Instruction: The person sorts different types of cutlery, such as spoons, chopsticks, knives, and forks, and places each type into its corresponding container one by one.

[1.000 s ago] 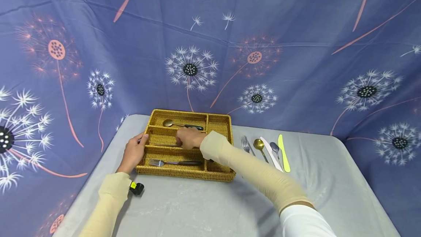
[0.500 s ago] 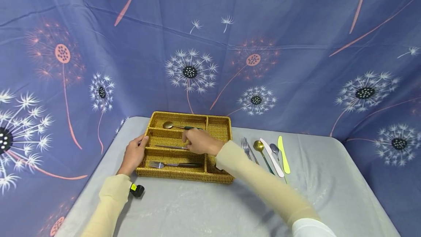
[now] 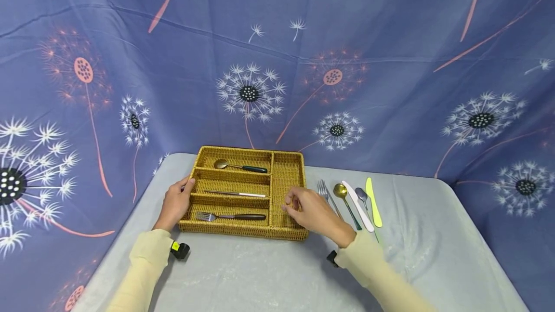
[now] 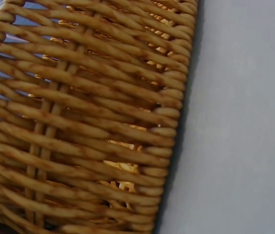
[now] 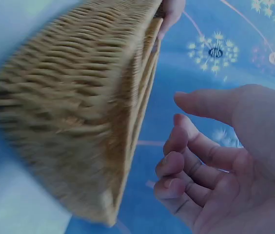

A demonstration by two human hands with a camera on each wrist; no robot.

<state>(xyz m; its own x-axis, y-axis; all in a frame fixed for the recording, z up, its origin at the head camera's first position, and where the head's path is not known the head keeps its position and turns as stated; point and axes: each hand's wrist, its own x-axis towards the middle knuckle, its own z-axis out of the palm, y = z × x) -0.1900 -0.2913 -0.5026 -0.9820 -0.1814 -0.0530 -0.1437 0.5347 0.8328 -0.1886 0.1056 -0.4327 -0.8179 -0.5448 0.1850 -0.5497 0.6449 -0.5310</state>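
A wicker cutlery tray (image 3: 288, 167) lies on the table in the head view. My left hand (image 3: 175, 205) grips its left rim, thumb over the edge; the left wrist view shows the woven outer wall (image 4: 88, 126) up close. My right hand (image 3: 314, 211) hovers over the tray's right side, fingers loosely curled, holding nothing; the right wrist view shows its bare fingertips (image 5: 169, 165). In the back compartment lies a spoon (image 3: 243, 166) with a dark handle. A thin straight piece of cutlery (image 3: 236, 193) with a silvery right end lies in the middle one, a dark-handled fork (image 3: 231, 216) in front.
Right of the tray lie a silver fork (image 3: 323, 189), a gold spoon (image 3: 340, 190), a white knife (image 3: 358, 206), a small dark spoon (image 3: 361, 193) and a yellow-green knife (image 3: 373, 202). A patterned blue cloth (image 3: 390, 85) hangs behind the grey-covered table (image 3: 243, 273).
My right hand has let go of the thin piece of cutlery in the middle compartment and moved right and toward me. My left hand stays on the tray's rim.
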